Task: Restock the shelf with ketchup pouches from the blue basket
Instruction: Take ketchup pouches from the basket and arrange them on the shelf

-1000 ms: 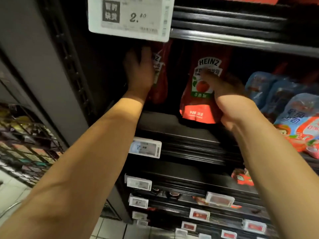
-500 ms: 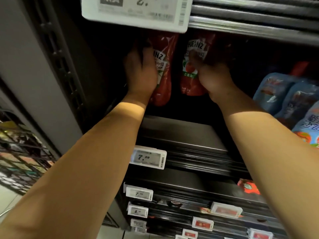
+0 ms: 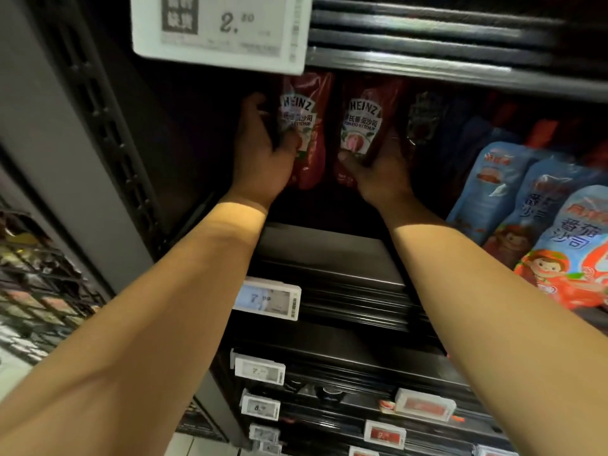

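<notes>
Your left hand (image 3: 263, 153) gripped the left ketchup pouch (image 3: 307, 126) with curled fingers; your right hand (image 3: 378, 169) clasped the next pouch (image 3: 360, 126) from below.

Head camera looks forward, close to the dark shelf (image 3: 329, 258).

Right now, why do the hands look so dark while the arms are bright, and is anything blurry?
In the head view, the shelf above shades the left hand, right hand and red ketchup pouches, while the forearms catch aisle light; the price tag overhead is blurred, and the wide lens bends the shelf upright.
</notes>
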Demonstrator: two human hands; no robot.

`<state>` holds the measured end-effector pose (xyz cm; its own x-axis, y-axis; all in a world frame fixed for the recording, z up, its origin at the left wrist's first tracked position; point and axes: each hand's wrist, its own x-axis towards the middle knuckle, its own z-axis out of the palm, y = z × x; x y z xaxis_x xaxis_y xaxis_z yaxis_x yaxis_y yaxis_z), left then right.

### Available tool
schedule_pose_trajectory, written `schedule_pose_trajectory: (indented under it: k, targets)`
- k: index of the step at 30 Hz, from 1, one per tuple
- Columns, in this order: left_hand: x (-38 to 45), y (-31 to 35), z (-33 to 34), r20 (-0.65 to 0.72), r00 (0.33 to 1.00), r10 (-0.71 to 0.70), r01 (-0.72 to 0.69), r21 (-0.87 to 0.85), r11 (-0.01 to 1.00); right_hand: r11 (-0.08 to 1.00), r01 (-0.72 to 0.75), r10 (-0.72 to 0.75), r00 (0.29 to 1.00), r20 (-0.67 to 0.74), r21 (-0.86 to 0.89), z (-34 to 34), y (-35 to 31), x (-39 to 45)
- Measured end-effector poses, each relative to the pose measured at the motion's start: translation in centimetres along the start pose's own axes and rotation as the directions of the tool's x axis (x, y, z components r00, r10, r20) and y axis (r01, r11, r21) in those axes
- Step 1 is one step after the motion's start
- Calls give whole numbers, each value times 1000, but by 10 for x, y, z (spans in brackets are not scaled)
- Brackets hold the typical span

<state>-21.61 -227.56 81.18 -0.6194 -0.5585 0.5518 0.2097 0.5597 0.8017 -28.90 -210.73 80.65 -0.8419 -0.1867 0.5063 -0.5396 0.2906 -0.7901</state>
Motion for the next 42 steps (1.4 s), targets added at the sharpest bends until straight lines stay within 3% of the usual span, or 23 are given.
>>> schedule_pose_trajectory:
  k: [5,8,15,20,26,42]
  targets:
    - [-13,-3,2,131,991,-1,-42,320,946,996,-13,11,1000,-23,-86,3,5,0]
    - [-12,-5,8,150,987,-60,3,357,934,994,-48,48,999,-6,-99,3,8,2]
    - [-3,-11,14,205,977,-57,-27,385,923,977,-44,62,995,81,-207,19,10,10]
    - [7,-11,16,132,984,-121,61,384,921,971,-39,65,993,100,-238,31,11,18]
    - [9,-10,20,38,993,-114,85,446,891,975,-13,49,986,157,-222,37,12,27]
    - [12,-14,21,-55,994,-93,108,482,869,968,-86,142,962,232,-236,36,26,38]
